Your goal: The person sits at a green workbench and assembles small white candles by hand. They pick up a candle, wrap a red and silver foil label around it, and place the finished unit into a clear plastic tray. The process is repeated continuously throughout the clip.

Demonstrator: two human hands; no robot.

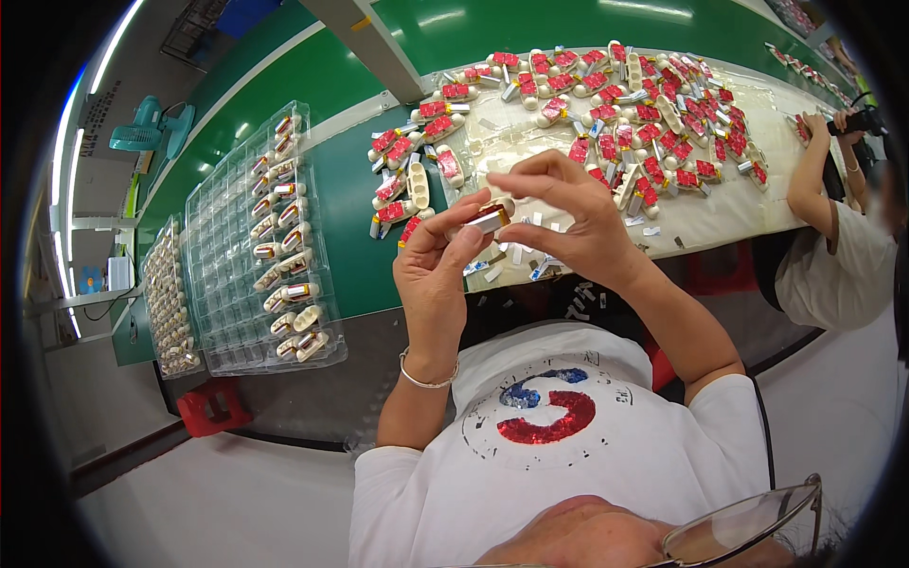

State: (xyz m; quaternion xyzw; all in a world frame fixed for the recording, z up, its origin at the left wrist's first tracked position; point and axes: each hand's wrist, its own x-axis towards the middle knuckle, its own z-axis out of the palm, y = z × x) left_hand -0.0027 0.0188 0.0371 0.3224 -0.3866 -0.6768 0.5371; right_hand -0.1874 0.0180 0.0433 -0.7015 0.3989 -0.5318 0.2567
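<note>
My left hand (436, 260) is closed around a small elongated cream piece (492, 220) with a silver-white face and a dark red band, pinched between thumb and fingers. Close beside it is my right hand (573, 213), its fingers apart and the thumb tip at the piece's right end. Whether that thumb touches it, I cannot tell. On the table past my hands lie many cream pieces with red labels (436, 127), several with silver or blue ends. One cream piece (417, 186) lies with its round hollows facing up.
To the left stands a clear compartment tray (222, 241), its right side filled with cream pieces. Another filled tray (169, 303) lies beyond it. Scraps (492, 273) litter the table's near edge. A metal post (365, 43) rises behind. A co-worker's arm (810, 180) reaches in at right.
</note>
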